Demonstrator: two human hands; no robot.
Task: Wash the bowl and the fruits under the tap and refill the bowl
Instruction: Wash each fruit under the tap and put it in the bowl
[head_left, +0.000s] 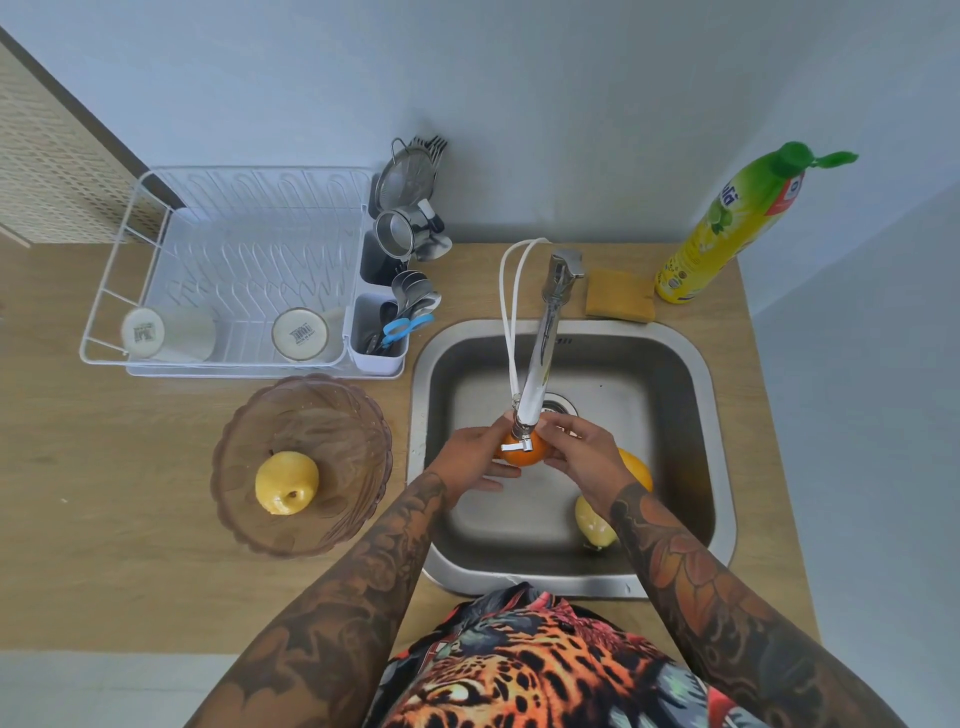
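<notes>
Over the steel sink (717, 415), both hands hold a small orange fruit (524, 453) right under the tap spout (535, 384). My left hand (475, 457) cups it from the left and my right hand (584, 452) grips it from the right. A larger orange (636, 467) and a yellow pear-like fruit (592, 522) lie in the basin, partly hidden by my right forearm. On the counter to the left stands the brown glass bowl (353, 415) with one yellow apple (285, 482) inside.
A white dish rack (156, 260) with two cups and a cutlery holder stands at the back left. A yellow sponge (618, 295) and a dish soap bottle (727, 228) sit behind the sink at the right. The wall is close behind.
</notes>
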